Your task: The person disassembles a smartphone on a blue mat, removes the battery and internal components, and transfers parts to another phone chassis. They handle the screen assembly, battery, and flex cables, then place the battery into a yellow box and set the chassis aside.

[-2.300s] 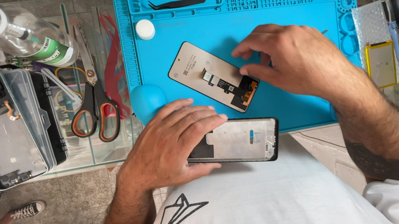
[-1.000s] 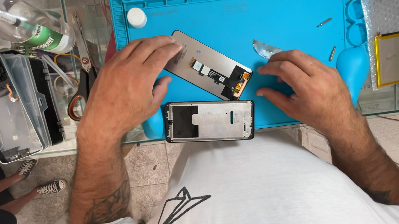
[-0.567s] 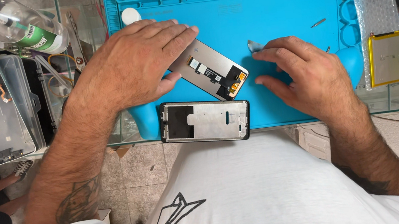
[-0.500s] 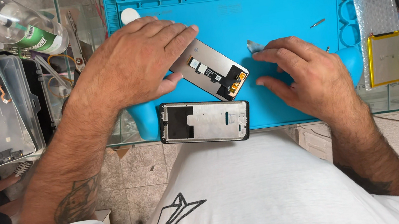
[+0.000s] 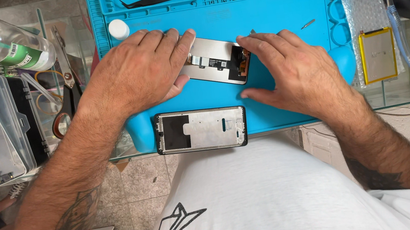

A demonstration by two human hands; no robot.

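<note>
Since the earlier frame the right hand [image 5: 297, 74] has slid onto the display panel [image 5: 216, 62], both hands flat, gripping nothing; the left hand [image 5: 138, 71]'s pressure could crack it.

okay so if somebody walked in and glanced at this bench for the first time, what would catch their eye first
Most likely the bright blue repair mat across the top of the bench, with the left hand and right hand both pressing on a phone display panel lying face down at its middle. Just below, at the mat's near edge, lies a bare phone frame, and off to the right sits a yellow-rimmed battery.
</note>
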